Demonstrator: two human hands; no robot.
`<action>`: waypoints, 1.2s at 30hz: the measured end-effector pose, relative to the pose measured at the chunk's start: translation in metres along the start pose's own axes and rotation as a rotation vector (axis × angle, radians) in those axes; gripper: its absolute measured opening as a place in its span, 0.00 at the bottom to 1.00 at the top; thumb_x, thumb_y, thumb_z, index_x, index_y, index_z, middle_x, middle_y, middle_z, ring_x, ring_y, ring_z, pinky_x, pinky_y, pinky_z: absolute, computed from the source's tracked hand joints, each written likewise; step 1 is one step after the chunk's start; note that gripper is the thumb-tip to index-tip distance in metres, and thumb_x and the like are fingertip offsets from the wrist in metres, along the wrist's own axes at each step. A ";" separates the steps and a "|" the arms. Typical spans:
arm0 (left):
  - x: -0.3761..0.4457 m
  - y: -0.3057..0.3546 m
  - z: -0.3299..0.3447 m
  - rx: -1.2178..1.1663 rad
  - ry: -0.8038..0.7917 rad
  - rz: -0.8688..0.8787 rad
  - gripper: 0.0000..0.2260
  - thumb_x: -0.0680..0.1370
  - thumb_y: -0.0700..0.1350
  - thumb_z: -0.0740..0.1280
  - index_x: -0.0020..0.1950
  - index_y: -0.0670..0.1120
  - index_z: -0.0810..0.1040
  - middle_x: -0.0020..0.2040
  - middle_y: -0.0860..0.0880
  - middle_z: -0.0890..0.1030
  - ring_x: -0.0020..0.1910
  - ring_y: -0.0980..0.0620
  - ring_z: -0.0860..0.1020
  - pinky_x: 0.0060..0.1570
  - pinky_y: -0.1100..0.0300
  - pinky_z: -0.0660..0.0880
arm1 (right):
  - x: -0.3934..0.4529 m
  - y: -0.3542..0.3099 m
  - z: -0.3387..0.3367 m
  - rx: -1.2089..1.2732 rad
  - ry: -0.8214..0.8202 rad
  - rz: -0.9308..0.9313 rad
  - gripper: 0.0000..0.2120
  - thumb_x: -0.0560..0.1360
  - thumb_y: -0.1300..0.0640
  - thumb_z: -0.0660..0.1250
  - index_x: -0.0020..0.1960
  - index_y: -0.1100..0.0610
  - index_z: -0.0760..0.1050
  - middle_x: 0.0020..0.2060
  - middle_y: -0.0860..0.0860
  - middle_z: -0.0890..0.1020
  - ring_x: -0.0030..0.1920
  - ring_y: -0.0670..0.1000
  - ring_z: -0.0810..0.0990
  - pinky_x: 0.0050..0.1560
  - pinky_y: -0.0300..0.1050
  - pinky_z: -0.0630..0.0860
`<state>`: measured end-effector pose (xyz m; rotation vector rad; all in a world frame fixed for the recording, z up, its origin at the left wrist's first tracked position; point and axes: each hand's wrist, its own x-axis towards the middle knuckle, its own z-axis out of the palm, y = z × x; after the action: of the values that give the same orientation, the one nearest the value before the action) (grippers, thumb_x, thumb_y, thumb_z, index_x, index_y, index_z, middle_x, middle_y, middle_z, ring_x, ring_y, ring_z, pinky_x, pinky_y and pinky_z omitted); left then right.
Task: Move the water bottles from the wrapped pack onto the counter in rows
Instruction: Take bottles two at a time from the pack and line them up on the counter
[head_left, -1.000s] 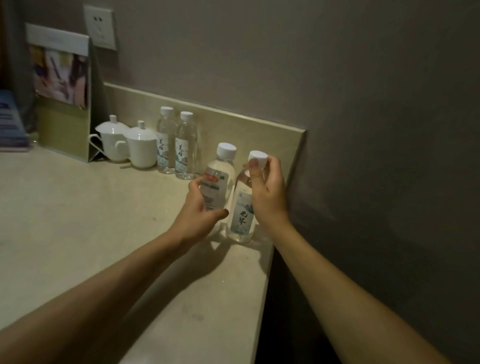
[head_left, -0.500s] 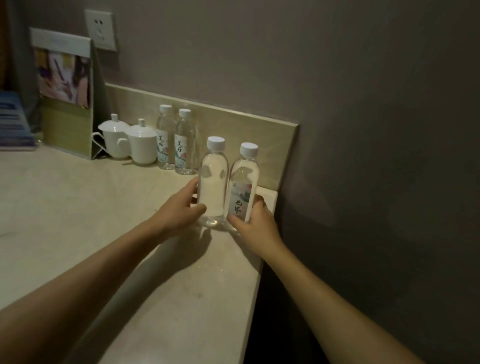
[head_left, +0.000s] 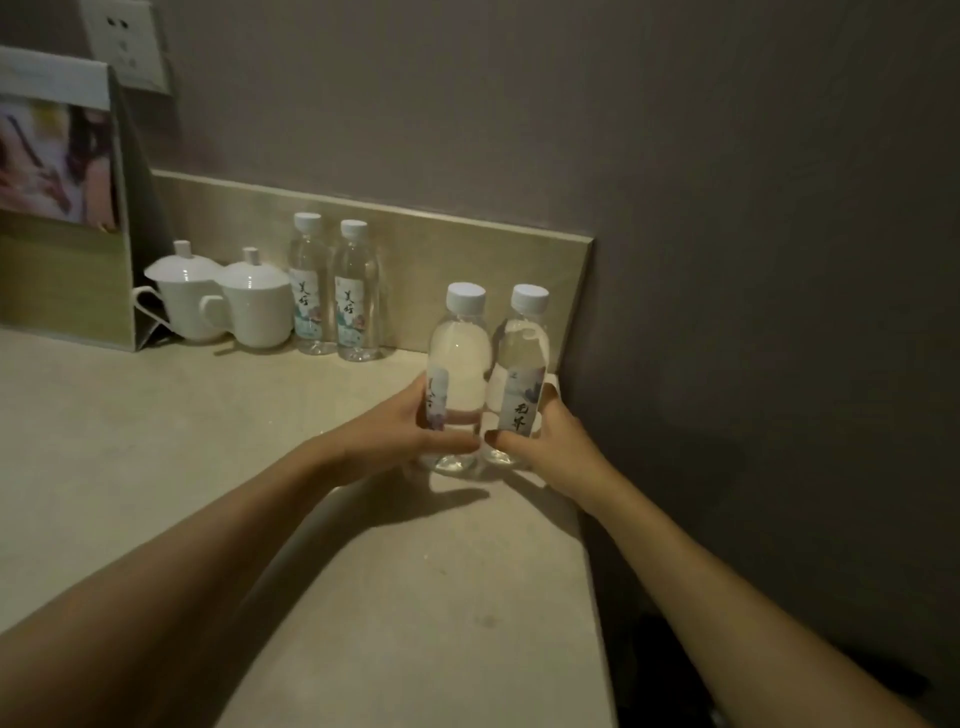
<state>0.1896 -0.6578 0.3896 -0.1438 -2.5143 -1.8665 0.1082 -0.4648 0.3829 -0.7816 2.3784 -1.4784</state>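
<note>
left hand (head_left: 400, 431) grips left bottle (head_left: 460, 374) low | right hand (head_left: 545, 436) grips right bottle (head_left: 522, 379) low | both upright on tabletop (head_left: 311, 545), frame centre, touching | likely full, heavy, smooth plastic; hold mid-body at label

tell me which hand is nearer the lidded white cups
Left. The left hand grips a bottle nearer the cups; the right hand is farther, toward the counter's end.

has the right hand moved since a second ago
Yes. The right hand was up at the cap of the right bottle; it now grips low on the body, near the counter by the backsplash end.
</note>
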 end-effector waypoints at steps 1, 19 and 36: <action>0.001 -0.003 -0.008 0.007 -0.046 -0.004 0.25 0.73 0.46 0.75 0.65 0.61 0.68 0.59 0.58 0.82 0.59 0.58 0.81 0.55 0.61 0.80 | -0.001 -0.001 0.001 0.012 0.010 0.013 0.33 0.71 0.55 0.75 0.71 0.52 0.63 0.62 0.50 0.78 0.62 0.52 0.78 0.63 0.55 0.77; 0.019 -0.030 -0.050 0.301 0.448 0.089 0.27 0.67 0.51 0.79 0.62 0.47 0.75 0.56 0.49 0.82 0.51 0.50 0.81 0.54 0.50 0.80 | 0.028 -0.031 0.067 -0.214 0.307 0.125 0.30 0.68 0.46 0.76 0.64 0.51 0.67 0.62 0.51 0.79 0.59 0.54 0.80 0.59 0.57 0.78; 0.021 -0.036 -0.058 0.432 0.575 -0.002 0.32 0.67 0.53 0.79 0.66 0.45 0.71 0.59 0.47 0.81 0.55 0.48 0.80 0.53 0.52 0.80 | 0.051 -0.032 0.083 -0.393 0.387 0.144 0.30 0.69 0.41 0.73 0.62 0.55 0.66 0.60 0.53 0.76 0.59 0.58 0.77 0.52 0.52 0.76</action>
<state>0.1629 -0.7220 0.3736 0.3451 -2.3994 -1.0985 0.1140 -0.5672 0.3767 -0.4078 2.9997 -1.2080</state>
